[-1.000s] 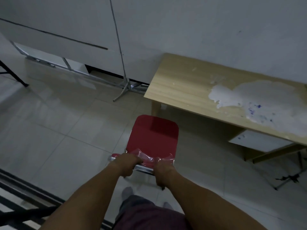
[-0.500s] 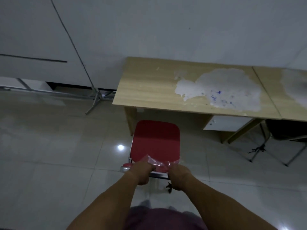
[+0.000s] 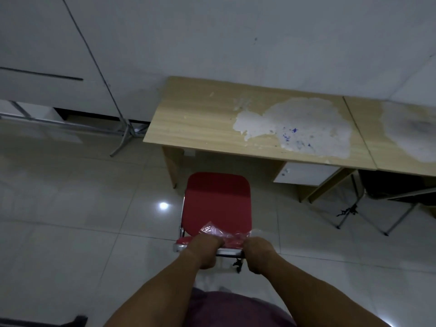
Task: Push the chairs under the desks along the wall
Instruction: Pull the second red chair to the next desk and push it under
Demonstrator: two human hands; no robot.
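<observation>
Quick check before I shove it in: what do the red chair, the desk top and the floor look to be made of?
Red chair: smooth red vinyl-like padding on a shiny, chrome-looking metal frame, with crinkled clear plastic wrap on the backrest.
Desk top: likely wood-grain laminate; a pale patch shows where the surface looks peeled or coated.
Floor: glossy tiles, probably ceramic, with grout lines and a lamp reflection.
</observation>
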